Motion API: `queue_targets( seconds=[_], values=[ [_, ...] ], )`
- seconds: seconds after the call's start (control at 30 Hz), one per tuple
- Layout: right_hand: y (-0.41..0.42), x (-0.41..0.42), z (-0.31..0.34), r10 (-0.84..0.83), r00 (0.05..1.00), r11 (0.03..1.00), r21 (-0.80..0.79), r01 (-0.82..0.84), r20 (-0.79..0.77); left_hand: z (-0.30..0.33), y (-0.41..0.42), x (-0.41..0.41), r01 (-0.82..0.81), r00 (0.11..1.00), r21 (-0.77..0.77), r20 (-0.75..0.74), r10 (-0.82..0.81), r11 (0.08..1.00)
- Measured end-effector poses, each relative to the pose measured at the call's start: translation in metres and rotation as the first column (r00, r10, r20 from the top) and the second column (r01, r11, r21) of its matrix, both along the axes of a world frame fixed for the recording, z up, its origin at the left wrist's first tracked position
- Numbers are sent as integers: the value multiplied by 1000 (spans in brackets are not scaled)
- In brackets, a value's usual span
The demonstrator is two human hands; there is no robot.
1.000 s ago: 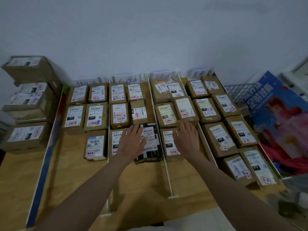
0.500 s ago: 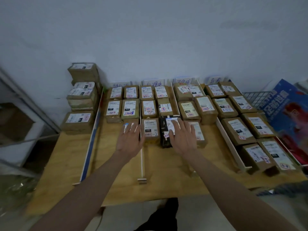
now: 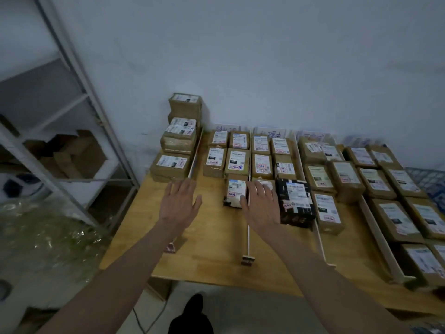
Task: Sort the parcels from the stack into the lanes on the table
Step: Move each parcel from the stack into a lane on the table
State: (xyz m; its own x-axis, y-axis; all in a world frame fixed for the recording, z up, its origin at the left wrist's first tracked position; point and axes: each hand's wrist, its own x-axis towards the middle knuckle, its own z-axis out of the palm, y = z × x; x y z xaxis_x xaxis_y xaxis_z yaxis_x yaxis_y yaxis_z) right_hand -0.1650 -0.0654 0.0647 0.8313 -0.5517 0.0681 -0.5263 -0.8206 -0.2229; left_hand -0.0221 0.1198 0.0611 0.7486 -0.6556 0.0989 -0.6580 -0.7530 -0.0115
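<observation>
Both hands reach forward over the wooden counter [image 3: 212,249] with fingers straight and spread, palms down, neither one gripping anything. The left hand [image 3: 179,203] hangs above bare wood near the white divider strip that bounds the leftmost lane, short of the stack of parcels [image 3: 179,141] at the counter's far left corner; whether it touches the surface cannot be told. The right hand [image 3: 261,207] lies over the near end of the second lane, its fingertips on or just above a brown parcel that it mostly hides, its thumb side next to the small white-labelled parcel [image 3: 236,192] in the first lane.

That small parcel lies flat, label up, its long axis running near to far along the lane. Just right of the right hand sits a black patterned parcel [image 3: 295,202], also lengthwise in its lane, slightly skewed. The remaining brown parcels fill the lanes in rows towards the wall, labels facing up, with handwritten lane signs [image 3: 269,132] standing at the far edge.

Both forearms extend from the near edge, bare, angled inward towards the lanes. A metal shelf [image 3: 79,97] stands to the left.
</observation>
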Motion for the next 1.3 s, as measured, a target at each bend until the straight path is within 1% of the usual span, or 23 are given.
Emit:
queue_targets(
  seconds=[0.1, 0.27, 0.37, 0.53, 0.7, 0.87, 1.0, 1.07, 1.17, 1.3],
  values=[
    [12, 33, -4, 34, 999, 999, 6, -34, -1, -1, 17, 25, -31, 1000, -11, 4, 31, 999],
    [27, 98, -16, 17, 999, 999, 26, -18, 38, -10, 37, 88, -67, 998, -16, -7, 67, 998],
    [35, 141, -19, 13, 1000, 998, 58, -15, 29, -12, 46, 132, -51, 998, 8, -40, 51, 999],
    [43, 212, -20, -40, 999, 997, 65, 39, 14, -8, 49, 211, -10, 999, 46, -51, 13, 999],
    [38, 280, -20, -95, 995, 988, 117, 96, -15, -8, 34, 287, 31, 997, 22, -75, -29, 999],
    [25, 339, -25, -148, 989, 983, 114, 145, 17, -20, 8, 349, 62, 990, -7, -124, -62, 998],
    [10, 376, -26, -180, 983, 968, 186, 169, 39, -38, -17, 378, 83, 980, -17, -178, -85, 996],
    [-1, 393, -27, -184, 982, 965, 200, 172, 45, -46, -30, 389, 68, 977, -31, -201, -73, 997],
    [-18, 420, -34, -192, 981, 951, 252, 178, 35, -51, -49, 403, 36, 971, -93, -234, -57, 995],
    [-34, 448, -46, -199, 979, 934, 308, 180, 32, -55, -70, 425, -1, 966, -109, -258, -27, 994]
  ],
)
